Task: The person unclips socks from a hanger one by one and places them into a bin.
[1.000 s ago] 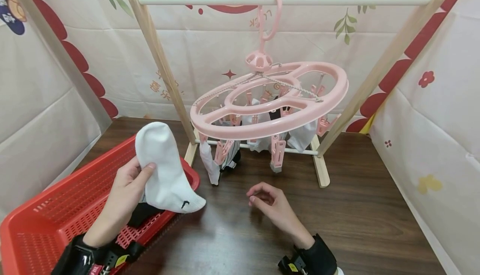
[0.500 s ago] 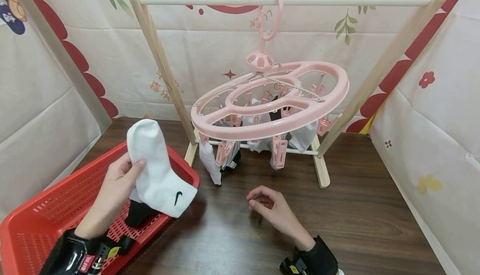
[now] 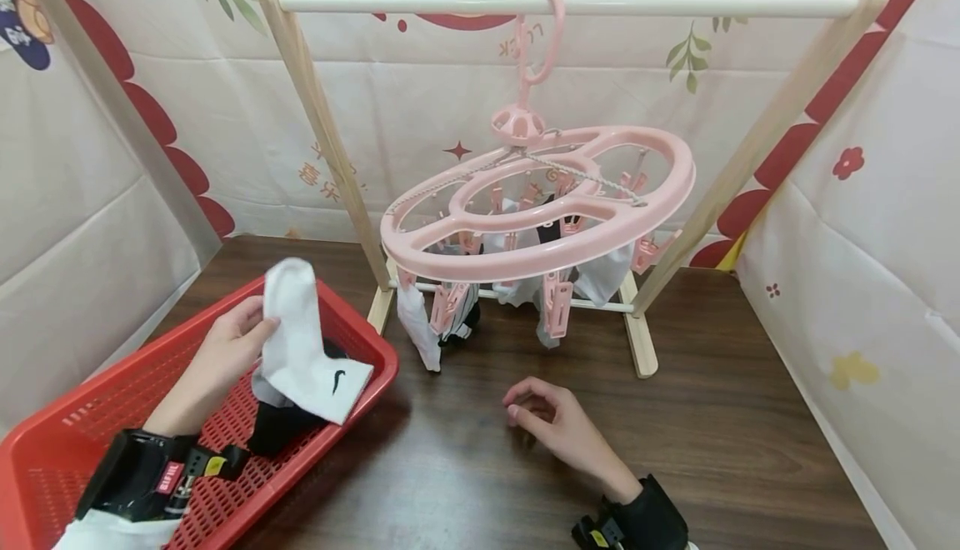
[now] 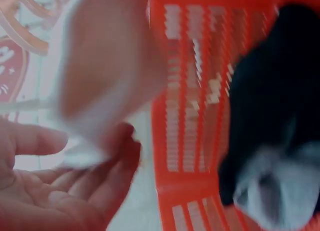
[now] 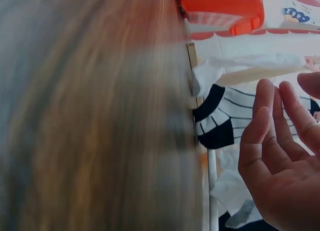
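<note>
In the head view my left hand (image 3: 232, 342) pinches the edge of a white sock (image 3: 300, 342) with a small black tick mark near its cuff. The sock is over the right part of the red basket (image 3: 45, 483), toe end up, and looks blurred in the left wrist view. Below it in the basket lie a black sock (image 3: 281, 429) and a grey piece of fabric (image 4: 280, 191). My right hand (image 3: 558, 421) is over the table, fingers loosely bent and holding nothing. The right wrist view has a black-and-white striped sock (image 5: 240, 103) behind its fingers.
A pink oval clip hanger (image 3: 480, 265) hangs from the white rod (image 3: 420, 3) of a wooden stand. Several socks hang from its clips, including a white one (image 3: 420, 325) at left. A pink clip (image 3: 557, 304) dangles at the front. Printed cloth walls (image 3: 862, 225) surround the table (image 3: 720, 450).
My left hand has moved left with the white sock, which has shifted left and farther over the basket. The sock has turned so its tick mark shows. My right hand has shifted slightly right and down.
</note>
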`<state>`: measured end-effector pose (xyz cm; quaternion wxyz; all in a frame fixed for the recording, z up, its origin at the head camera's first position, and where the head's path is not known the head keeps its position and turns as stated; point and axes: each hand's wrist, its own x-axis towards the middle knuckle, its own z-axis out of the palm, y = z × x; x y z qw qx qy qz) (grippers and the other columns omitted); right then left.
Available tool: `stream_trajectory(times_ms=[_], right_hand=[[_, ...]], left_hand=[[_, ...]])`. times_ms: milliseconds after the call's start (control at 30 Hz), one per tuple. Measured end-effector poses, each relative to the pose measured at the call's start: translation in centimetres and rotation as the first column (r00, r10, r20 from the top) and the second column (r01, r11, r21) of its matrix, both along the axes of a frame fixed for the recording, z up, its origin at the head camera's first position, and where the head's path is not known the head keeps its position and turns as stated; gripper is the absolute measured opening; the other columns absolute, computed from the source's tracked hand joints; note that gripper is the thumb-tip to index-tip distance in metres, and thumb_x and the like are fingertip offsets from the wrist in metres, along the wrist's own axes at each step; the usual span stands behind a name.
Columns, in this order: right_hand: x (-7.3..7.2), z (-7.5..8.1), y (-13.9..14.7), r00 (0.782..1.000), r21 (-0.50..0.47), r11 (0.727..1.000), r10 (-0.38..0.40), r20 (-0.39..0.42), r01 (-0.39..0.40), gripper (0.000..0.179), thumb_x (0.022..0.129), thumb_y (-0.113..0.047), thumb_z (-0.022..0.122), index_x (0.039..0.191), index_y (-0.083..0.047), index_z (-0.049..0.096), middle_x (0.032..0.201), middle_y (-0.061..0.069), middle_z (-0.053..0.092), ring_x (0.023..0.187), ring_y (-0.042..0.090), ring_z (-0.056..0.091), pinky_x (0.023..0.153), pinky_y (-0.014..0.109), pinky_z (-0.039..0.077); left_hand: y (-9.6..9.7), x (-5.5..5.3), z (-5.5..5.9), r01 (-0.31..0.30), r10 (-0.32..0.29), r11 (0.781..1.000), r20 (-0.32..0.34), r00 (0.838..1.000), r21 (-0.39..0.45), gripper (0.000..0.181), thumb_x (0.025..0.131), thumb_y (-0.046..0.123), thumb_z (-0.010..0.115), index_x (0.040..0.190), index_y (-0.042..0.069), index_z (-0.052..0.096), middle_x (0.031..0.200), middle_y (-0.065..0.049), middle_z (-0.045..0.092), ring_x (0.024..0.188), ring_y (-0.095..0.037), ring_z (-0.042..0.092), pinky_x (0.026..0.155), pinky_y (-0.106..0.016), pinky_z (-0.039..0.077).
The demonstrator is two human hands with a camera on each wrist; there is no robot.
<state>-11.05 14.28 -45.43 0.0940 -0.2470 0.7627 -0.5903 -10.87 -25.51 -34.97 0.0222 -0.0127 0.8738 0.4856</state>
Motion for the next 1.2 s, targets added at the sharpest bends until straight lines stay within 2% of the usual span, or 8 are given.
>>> stream_trajectory(times_ms=[133, 267, 500, 667, 767, 967, 1200], right_hand=[[-0.1, -0.2, 0.5, 1.0, 0.018, 1.0, -0.015, -0.011, 0.015, 0.019, 0.091, -0.013, 0.056, 0.102, 0.002, 0.057, 0.085, 0.025, 0.063, 0.07, 0.034, 0.062, 0.053, 0.041, 0.053], [-0.2, -0.2, 0.9, 0.999, 0.031, 0.998, -0.05, -0.019, 0.051, 0.019, 0.09, -0.014, 0.057, 0.1, 0.002, 0.058, 0.082, 0.022, 0.064, 0.069, 0.036, 0.061, 0.052, 0.041, 0.052], [-0.3, 0.0, 1.5, 0.992, 0.016, 0.996, -0.086, -0.089, 0.088, 0.011, 0.09, -0.01, 0.056, 0.099, -0.004, 0.059, 0.084, 0.022, 0.063, 0.072, 0.032, 0.062, 0.055, 0.037, 0.052], [-0.5, 0.5, 2.1, 0.965, -0.028, 0.984, -0.177, -0.195, 0.175, 0.012, 0.088, -0.003, 0.057, 0.1, -0.007, 0.06, 0.098, 0.018, 0.061, 0.079, 0.021, 0.062, 0.066, 0.029, 0.053], [-0.8, 0.8, 2.6, 0.943, -0.057, 0.976, -0.22, -0.249, 0.212, 0.014, 0.087, 0.0, 0.057, 0.1, -0.006, 0.06, 0.106, 0.017, 0.059, 0.085, 0.018, 0.06, 0.069, 0.025, 0.052], [-1.4, 1.5, 3.9, 0.914, -0.043, 0.958, -0.282, -0.291, 0.282, 0.017, 0.088, -0.002, 0.057, 0.104, -0.006, 0.059, 0.105, 0.014, 0.059, 0.093, 0.014, 0.058, 0.073, 0.021, 0.05], [-1.7, 2.5, 5.0, 0.875, -0.026, 0.928, -0.359, -0.326, 0.371, 0.022, 0.088, -0.002, 0.056, 0.109, -0.005, 0.057, 0.103, 0.015, 0.059, 0.093, 0.017, 0.058, 0.072, 0.021, 0.049]], left_hand=[[-1.1, 0.1, -0.5, 0.019, -0.017, 0.997, 0.021, 1.0, -0.08, 0.049, 0.099, 0.029, 0.037, 0.137, -0.001, 0.029, 0.133, -0.032, 0.041, 0.119, -0.044, 0.04, 0.094, -0.062, 0.037], [-1.3, 0.3, -0.6, 0.061, -0.062, 0.989, -0.005, 0.998, -0.136, 0.047, 0.098, 0.031, 0.04, 0.134, 0.001, 0.033, 0.132, -0.03, 0.042, 0.119, -0.045, 0.039, 0.091, -0.063, 0.039], [0.6, 0.5, 0.0, 0.097, -0.116, 0.96, -0.056, 0.992, -0.261, 0.037, 0.096, 0.024, 0.046, 0.126, 0.003, 0.045, 0.124, -0.028, 0.051, 0.113, -0.044, 0.047, 0.084, -0.06, 0.045], [2.3, 1.0, 0.6, 0.13, -0.163, 0.948, -0.093, 0.982, -0.289, 0.031, 0.094, 0.02, 0.05, 0.121, 0.006, 0.051, 0.121, -0.025, 0.056, 0.11, -0.043, 0.051, 0.082, -0.059, 0.047], [3.1, 1.4, 0.9, 0.163, -0.205, 0.946, -0.128, 0.97, -0.282, 0.029, 0.093, 0.018, 0.052, 0.119, 0.007, 0.052, 0.118, -0.023, 0.059, 0.108, -0.041, 0.053, 0.082, -0.058, 0.048], [4.7, 2.0, 1.4, 0.215, -0.273, 0.934, -0.183, 0.944, -0.286, 0.024, 0.09, 0.012, 0.056, 0.114, 0.008, 0.056, 0.11, -0.015, 0.064, 0.107, -0.034, 0.056, 0.086, -0.056, 0.046], [6.8, 3.1, 1.8, 0.248, -0.346, 0.905, -0.26, 0.901, -0.344, 0.021, 0.088, 0.012, 0.058, 0.109, 0.014, 0.06, 0.102, -0.002, 0.066, 0.099, -0.019, 0.058, 0.081, -0.048, 0.049]])
